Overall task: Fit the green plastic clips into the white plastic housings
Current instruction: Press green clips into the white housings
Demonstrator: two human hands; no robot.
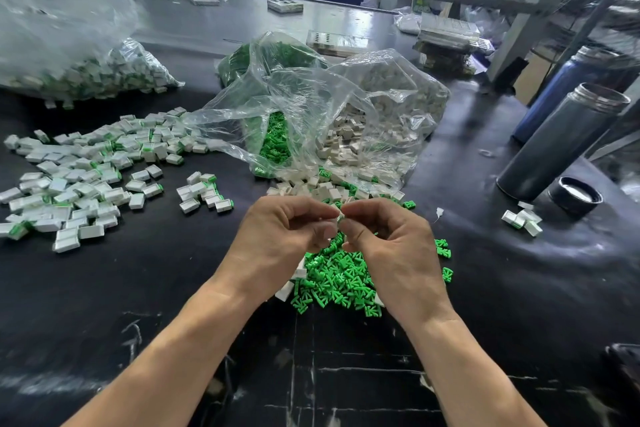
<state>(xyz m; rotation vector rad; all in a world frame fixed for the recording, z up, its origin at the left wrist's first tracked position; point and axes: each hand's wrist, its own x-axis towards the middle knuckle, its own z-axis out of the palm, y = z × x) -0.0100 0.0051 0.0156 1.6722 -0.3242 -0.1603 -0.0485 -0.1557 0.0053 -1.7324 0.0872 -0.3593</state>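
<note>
We pinch a white housing point(338, 217) between left hand point(287, 229) and right hand point(391, 243) fingertips above the green clips point(341, 276); plastic bags point(311, 107) lie toward the table's point(173, 288) far edge.

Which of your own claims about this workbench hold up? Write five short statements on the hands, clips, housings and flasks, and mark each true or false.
1. Both hands, left hand and right hand, pinch one small white piece. True.
2. The loose green clips lie under the hands. True.
3. The finished housings are piled on the right. False: on the left.
4. The grey flask has its cap on. False: the black cap lies beside it.
5. The table is white. False: black.
</note>
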